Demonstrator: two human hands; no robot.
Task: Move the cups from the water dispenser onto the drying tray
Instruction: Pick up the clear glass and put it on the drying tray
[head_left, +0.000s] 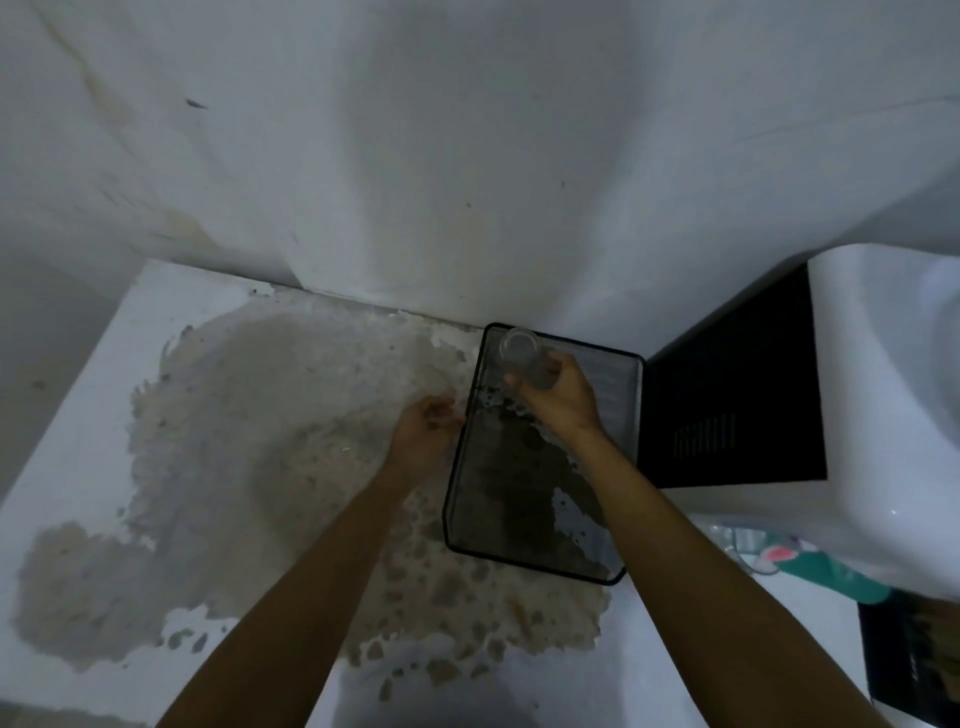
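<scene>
A black mesh drying tray (462, 499) lies on the white counter, right of centre, against the wall. My right hand (563, 402) is above the tray's far end, shut on a clear cup (522, 353) that is tipped on its side with its mouth towards the wall. My left hand (423, 434) rests at the tray's left rim with loosely curled fingers, holding nothing. The white water dispenser (883, 389) with a black side panel stands right of the tray. The tray floor shows no other cup.
The counter (93, 441) has a large patch of peeled, stained surface left of and in front of the tray. A wall runs close behind. At the lower right lie a green item (831, 574) and a dark box (914, 654).
</scene>
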